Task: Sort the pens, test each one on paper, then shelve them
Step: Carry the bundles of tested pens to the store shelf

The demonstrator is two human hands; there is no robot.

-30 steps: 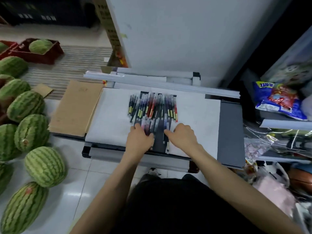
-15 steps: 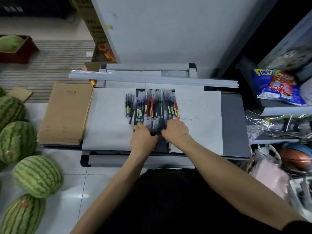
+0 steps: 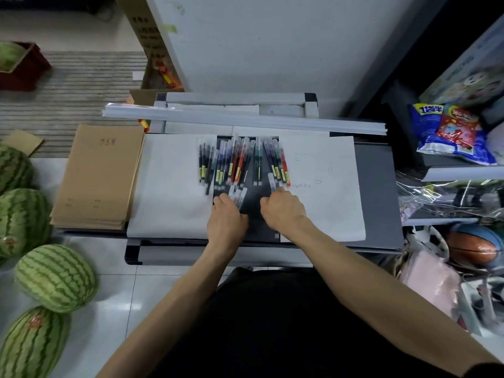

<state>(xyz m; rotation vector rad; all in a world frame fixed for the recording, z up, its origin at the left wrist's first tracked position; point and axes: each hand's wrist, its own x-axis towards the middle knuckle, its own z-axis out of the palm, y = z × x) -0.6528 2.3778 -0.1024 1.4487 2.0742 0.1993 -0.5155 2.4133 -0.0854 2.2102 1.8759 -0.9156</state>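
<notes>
Pens [image 3: 236, 165] have split into two fans (gap between); left hand [image 3: 226, 218] and right hand [image 3: 283, 211] touch them, fingers' grip unclear.

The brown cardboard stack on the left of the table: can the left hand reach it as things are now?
Probably yes. The left hand touches the pens' near ends, and only white paper lies between it and the brown cardboard stack; nothing stands in the way.

Pens [image 3: 237, 165] on paper [image 3: 169, 192], cardboard stack [image 3: 98, 175] left of it, watermelons [image 3: 54, 276] on floor [image 3: 114, 290] farther left, snack bags [image 3: 450, 132] perhaps shelved right.
</notes>
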